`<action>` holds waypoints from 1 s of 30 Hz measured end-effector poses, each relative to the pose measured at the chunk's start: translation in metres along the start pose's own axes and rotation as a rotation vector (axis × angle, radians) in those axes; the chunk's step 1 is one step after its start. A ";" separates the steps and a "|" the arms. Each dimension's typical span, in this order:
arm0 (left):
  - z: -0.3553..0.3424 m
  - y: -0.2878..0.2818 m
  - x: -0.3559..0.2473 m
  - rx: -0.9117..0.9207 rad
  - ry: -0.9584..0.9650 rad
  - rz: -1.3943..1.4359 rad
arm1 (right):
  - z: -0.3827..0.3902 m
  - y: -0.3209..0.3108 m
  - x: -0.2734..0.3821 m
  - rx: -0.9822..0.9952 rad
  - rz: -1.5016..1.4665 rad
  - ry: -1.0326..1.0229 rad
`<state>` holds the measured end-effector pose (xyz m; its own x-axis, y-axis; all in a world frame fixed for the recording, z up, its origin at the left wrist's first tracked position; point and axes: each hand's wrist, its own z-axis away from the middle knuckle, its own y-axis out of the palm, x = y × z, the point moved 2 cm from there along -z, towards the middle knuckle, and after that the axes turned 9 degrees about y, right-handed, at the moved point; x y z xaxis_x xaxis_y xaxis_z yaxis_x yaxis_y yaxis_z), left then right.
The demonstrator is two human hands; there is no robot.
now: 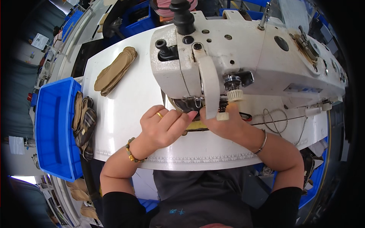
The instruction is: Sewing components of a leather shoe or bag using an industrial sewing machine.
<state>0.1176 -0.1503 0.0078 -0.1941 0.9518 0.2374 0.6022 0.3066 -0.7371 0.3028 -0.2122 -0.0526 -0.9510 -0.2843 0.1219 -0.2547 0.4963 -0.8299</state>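
A white sewing machine (243,57) stands over the table, its head just beyond my hands. Under its needle area sits a dark shoe upper (185,105) with a pale edge, mostly hidden by the machine and my fingers. My left hand (164,127) is closed, thumb and curled fingers pinching the near edge of the upper. Close by on the right, my right hand (228,123) curls at the upper's other side, its fingers partly behind the white lever (210,85). A yellow strip (195,125) shows below the fingertips.
Tan insole-shaped pieces (116,71) lie stacked on the white table (129,110). Plaid shoe uppers (84,123) hang over the side of a blue bin (57,129) at left. A loose grey cord (275,119) curls at right, and a ruler strip (201,160) follows the near edge.
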 end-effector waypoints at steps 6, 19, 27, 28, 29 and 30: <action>-0.006 0.004 -0.008 0.301 -0.247 0.252 | 0.004 0.012 -0.006 -0.018 -0.160 -0.007; 0.005 0.027 0.002 0.327 -0.509 0.682 | 0.007 0.011 -0.010 0.101 -0.085 -0.095; 0.002 0.025 0.010 0.397 -0.398 0.527 | 0.006 -0.034 0.016 0.155 -0.098 -0.138; 0.000 0.023 0.010 0.397 -0.398 0.530 | 0.005 -0.038 0.017 0.192 -0.085 -0.135; -0.002 0.021 0.010 0.408 -0.400 0.542 | 0.004 -0.040 0.017 0.194 -0.085 -0.133; -0.003 0.020 0.011 0.419 -0.402 0.554 | 0.003 -0.042 0.017 0.179 -0.097 -0.151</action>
<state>0.1298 -0.1341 -0.0025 -0.2643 0.8683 -0.4197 0.3671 -0.3119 -0.8764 0.2983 -0.2399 -0.0172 -0.8833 -0.4493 0.1338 -0.2951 0.3111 -0.9034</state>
